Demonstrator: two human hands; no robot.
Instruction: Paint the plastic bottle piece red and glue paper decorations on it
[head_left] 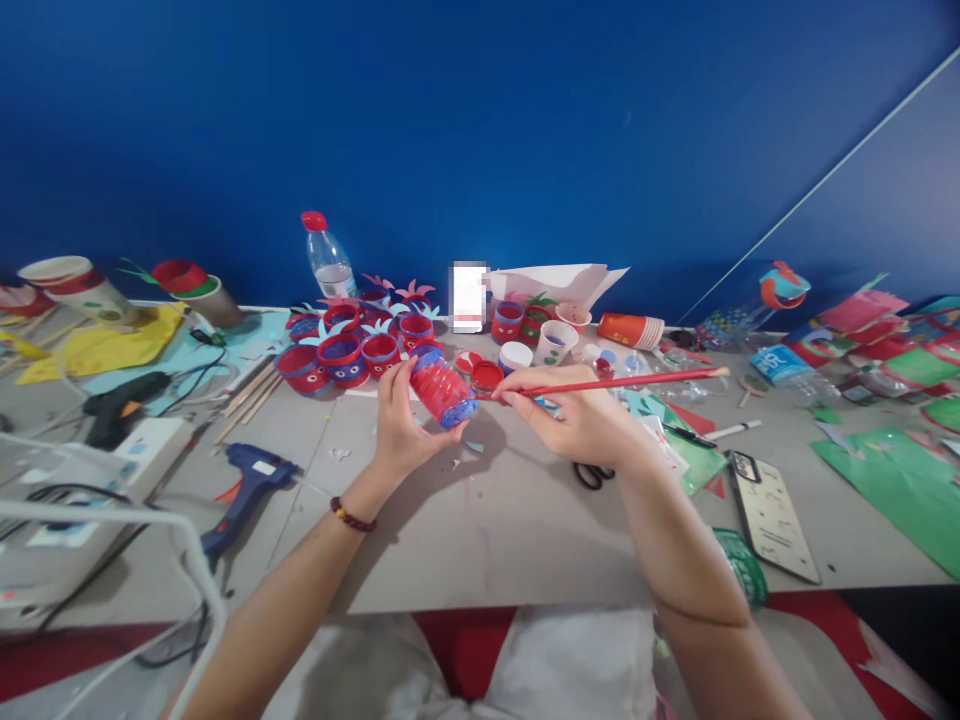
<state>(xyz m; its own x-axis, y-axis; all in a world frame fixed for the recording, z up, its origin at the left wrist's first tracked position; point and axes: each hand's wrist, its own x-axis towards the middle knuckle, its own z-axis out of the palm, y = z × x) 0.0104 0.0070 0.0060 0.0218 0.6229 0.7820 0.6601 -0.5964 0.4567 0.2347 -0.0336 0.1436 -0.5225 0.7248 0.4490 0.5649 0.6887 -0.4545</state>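
Red-and-blue jar (442, 390) held on its side above middle of table (487, 540). Left hand (401, 425) curled round its base. Right hand (577, 420) pinches red brush (622, 381), bristle end at jar's mouth, tip itself hard to make out.
Near: blue glue gun (247, 480) left of forearm; phone (772, 515) at right; scissors (592, 474) half hidden behind right wrist.
Behind jar: red paint pot (487, 375), cluster of red-blue cups (345, 355).
Farthest: water bottle (328, 257) against blue wall (525, 120).
Green paper (900, 480) cut off at right edge.
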